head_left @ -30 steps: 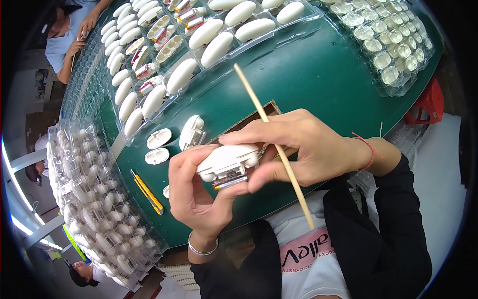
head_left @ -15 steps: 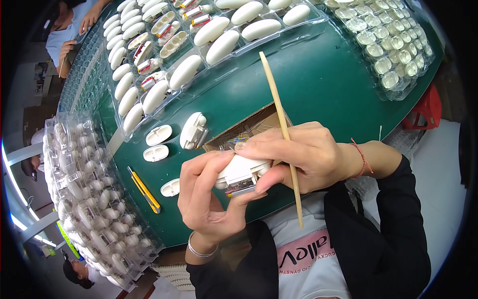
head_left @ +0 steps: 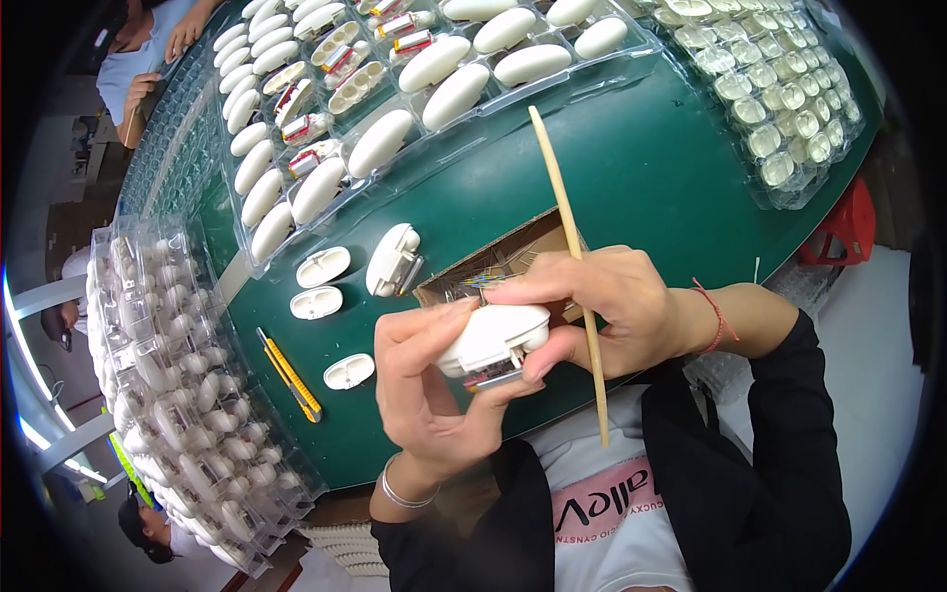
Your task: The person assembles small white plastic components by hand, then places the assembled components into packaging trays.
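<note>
A white oval plastic case [head_left: 495, 338] with a metal edge on its underside is held close to my chest, above the near edge of the green table [head_left: 651, 178]. My left hand [head_left: 429, 395] cups it from below and the left, thumb on its top. My right hand [head_left: 612, 306] pinches its right end and also holds a long thin wooden stick [head_left: 570, 257] that runs from the table down past my fingers. Just behind the case stands an open cardboard box [head_left: 508, 259] with small parts in it.
Loose white shells [head_left: 323, 266] and an assembled case [head_left: 394, 260] lie left of the box, with a yellow utility knife [head_left: 289, 374]. Clear trays [head_left: 326, 138] of white cases fill the table's far side, with stacked trays [head_left: 178, 385] at left and small round parts [head_left: 769, 89] at right. Another person's hands [head_left: 148, 89] work at far left.
The stick has swung more upright, its top end moving right. The case has stayed in both hands and shifted slightly toward my right.
</note>
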{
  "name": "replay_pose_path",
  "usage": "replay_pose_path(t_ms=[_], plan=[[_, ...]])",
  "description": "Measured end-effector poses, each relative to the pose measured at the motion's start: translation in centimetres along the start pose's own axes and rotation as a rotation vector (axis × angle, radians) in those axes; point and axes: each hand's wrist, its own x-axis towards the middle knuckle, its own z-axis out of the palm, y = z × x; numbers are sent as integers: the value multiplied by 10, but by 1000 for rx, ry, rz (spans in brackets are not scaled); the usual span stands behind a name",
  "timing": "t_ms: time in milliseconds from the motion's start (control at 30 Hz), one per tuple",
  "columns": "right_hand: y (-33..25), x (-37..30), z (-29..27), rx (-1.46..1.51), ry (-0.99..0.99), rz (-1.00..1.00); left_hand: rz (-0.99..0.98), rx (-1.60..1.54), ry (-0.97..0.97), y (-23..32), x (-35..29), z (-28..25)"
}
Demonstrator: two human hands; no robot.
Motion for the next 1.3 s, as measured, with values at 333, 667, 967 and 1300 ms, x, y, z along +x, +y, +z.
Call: replay_pose_path(t_ms=[333,667,967,1300], plan=[[5,0,4,-51,-2,-76,114,93,-8,-1,0,-5],[0,-2,1,-80,32,-82,204,231,-14,4,1,-3],[-11,19,-20,-8,-192,87,268,299,-11,0,8,-3],[-27,30,-14,-98,-184,333,-254,-484,-22,0,-2,2]])
